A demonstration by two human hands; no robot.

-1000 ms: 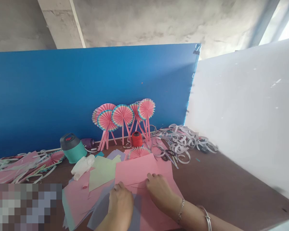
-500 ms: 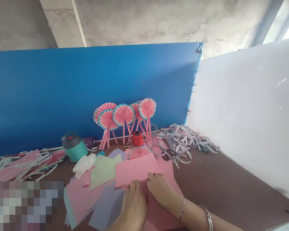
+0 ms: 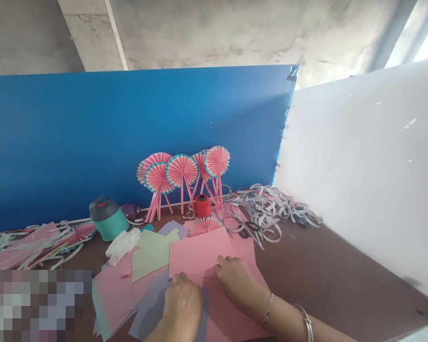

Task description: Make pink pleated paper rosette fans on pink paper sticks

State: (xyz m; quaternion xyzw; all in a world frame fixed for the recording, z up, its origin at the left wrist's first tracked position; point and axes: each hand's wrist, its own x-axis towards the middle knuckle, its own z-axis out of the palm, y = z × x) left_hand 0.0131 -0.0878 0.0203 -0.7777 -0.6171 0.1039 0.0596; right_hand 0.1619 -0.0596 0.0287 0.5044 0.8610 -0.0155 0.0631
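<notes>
Fingers of the left hand (image 3: 183,304) and right hand (image 3: 236,281) curl at a pink sheet's (image 3: 198,254) near edge; whether they pinch it, I cannot tell. It lies over other papers (image 3: 224,316) on the brown table (image 3: 314,275); fans (image 3: 182,171) stand beyond.

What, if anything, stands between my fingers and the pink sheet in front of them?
Nothing visible: the left fingers and right fingers are both at the near edge of the pink sheet.
</notes>
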